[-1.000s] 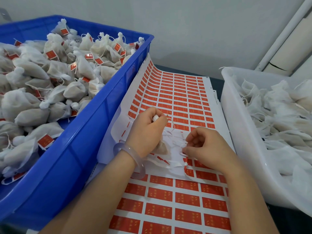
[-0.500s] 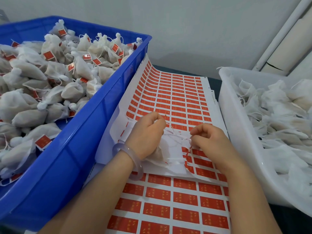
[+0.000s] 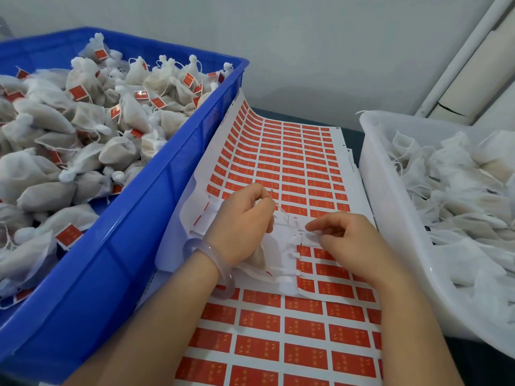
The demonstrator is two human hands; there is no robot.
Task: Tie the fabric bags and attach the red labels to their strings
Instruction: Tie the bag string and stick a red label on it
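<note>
Head view: the left hand [image 3: 242, 224] is curled over a bag [image 3: 257, 259], gripping its neck and holding it down on the top sheet [image 3: 178, 240] of red labels [image 3: 292, 162]. Only the bag's near end shows under the palm. The string [image 3: 287, 221] runs right from the left fist to the right hand [image 3: 351, 240]. That hand's thumb and forefinger appear pressed together on the string's free end, with the other fingers curled in. Whether a label is already caught between them is too small to tell. A second sheet [image 3: 303, 327] lies nearer, partly under the first. A pale bracelet [image 3: 206, 263] sits on the left wrist.

To the left, the blue crate [image 3: 139, 246] is heaped with tied bags [image 3: 117, 151], many showing red tags. To the right, the white tub [image 3: 390, 218] holds untied bags [image 3: 459, 190].

The step in hand looks like cinching or knotting this bag's string, just before labelling. The next move likely calls for keeping the string taut with the left hand while the right peels a label from the near rows. The label would then fold around the string, sticky faces meeting squarely. The thin string could slip or the label stick crooked.
</note>
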